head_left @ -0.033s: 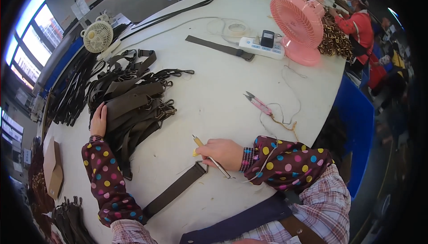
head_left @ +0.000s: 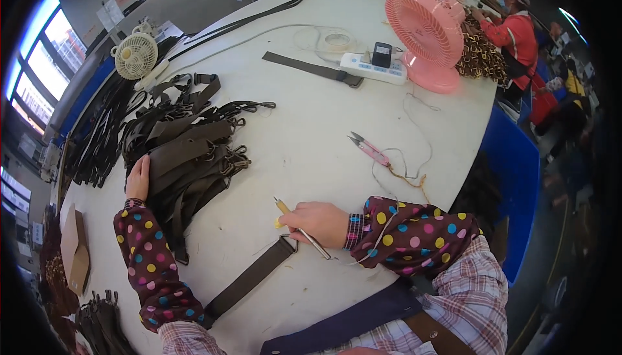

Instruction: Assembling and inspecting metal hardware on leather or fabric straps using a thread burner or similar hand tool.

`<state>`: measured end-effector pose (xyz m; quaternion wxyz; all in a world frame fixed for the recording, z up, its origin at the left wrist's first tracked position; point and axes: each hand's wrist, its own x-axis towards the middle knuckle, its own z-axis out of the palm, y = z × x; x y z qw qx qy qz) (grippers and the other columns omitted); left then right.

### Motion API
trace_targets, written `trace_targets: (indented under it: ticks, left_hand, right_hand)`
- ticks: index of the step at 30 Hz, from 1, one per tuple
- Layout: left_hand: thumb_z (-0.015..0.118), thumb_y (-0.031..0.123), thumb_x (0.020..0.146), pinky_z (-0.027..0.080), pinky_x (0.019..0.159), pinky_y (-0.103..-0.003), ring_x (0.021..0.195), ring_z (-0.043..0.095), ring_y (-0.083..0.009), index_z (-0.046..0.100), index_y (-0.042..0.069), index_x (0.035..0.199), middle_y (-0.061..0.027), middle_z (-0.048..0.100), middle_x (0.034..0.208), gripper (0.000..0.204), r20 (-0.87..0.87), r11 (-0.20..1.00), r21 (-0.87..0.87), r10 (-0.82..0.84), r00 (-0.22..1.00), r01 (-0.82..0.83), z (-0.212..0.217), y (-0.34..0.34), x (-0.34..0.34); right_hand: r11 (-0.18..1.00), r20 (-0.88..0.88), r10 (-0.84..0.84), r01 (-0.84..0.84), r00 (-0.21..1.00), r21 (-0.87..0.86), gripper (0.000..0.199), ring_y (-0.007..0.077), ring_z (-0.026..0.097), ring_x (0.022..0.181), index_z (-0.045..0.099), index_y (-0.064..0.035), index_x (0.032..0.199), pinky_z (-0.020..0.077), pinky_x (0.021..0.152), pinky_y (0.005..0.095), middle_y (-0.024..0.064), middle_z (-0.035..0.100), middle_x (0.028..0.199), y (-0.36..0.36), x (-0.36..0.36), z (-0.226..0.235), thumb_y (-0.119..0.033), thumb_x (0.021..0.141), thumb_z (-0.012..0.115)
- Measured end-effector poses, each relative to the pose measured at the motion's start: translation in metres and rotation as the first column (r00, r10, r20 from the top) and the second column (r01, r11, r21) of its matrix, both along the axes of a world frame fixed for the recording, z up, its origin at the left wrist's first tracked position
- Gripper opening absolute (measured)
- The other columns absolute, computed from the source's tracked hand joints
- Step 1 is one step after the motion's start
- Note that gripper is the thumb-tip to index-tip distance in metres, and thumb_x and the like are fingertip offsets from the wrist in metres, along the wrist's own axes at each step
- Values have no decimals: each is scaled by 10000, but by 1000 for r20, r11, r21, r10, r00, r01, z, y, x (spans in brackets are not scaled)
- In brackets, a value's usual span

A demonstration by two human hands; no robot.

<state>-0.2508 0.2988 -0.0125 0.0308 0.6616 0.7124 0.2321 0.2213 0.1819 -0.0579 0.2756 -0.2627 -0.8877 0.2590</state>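
Still gripping the pen-like tool in the curled fingers of the right hand, just beside the metal-looped end of the dark strap on the white table. Still resting the left hand on the strap pile; cannot tell whether pinching any. Shifted slightly leftward in view throughout.

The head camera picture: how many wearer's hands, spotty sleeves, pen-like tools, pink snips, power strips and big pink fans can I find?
Wearer's hands: 2
Spotty sleeves: 2
Pen-like tool: 1
Pink snips: 1
Power strip: 1
Big pink fan: 1
Total: 8
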Motion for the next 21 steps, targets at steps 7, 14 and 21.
trace_targets:
  ticks: [7, 14, 21]
  left_hand:
    - [302, 485, 953, 403, 905, -403, 1071, 534, -362, 595, 24, 1138, -197, 593, 1139, 576, -184, 1000, 23, 24, 983, -20, -34, -30, -15]
    - [328, 392, 970, 433, 814, -414, 966, 563, -367, 608, 48, 1080, -190, 609, 1036, 457, -143, 995, 60, 86, 986, -79, -12, -97, 60]
    - [491, 73, 920, 385, 896, -294, 988, 526, -241, 526, 10, 1087, -108, 545, 1058, 181, 10, 887, 425, -207, 978, 183, 32, -145, 169]
  right_hand:
    - [991, -7, 53, -52, 999, 120, 253, 242, 559, 794, 488, -112, 1061, 466, 656, 375, 53, 557, 792, -3, -4, -6, -138, 832, 592]
    - [973, -34, -129, 133, 991, 188, 266, 259, 572, 753, 497, -97, 1061, 467, 657, 374, 58, 568, 771, -7, 6, 5, -141, 824, 609]
    - [908, -458, -269, 382, 847, 172, 288, 238, 566, 751, 495, -103, 1019, 453, 671, 358, 13, 583, 839, 14, 13, 31, -194, 807, 666]
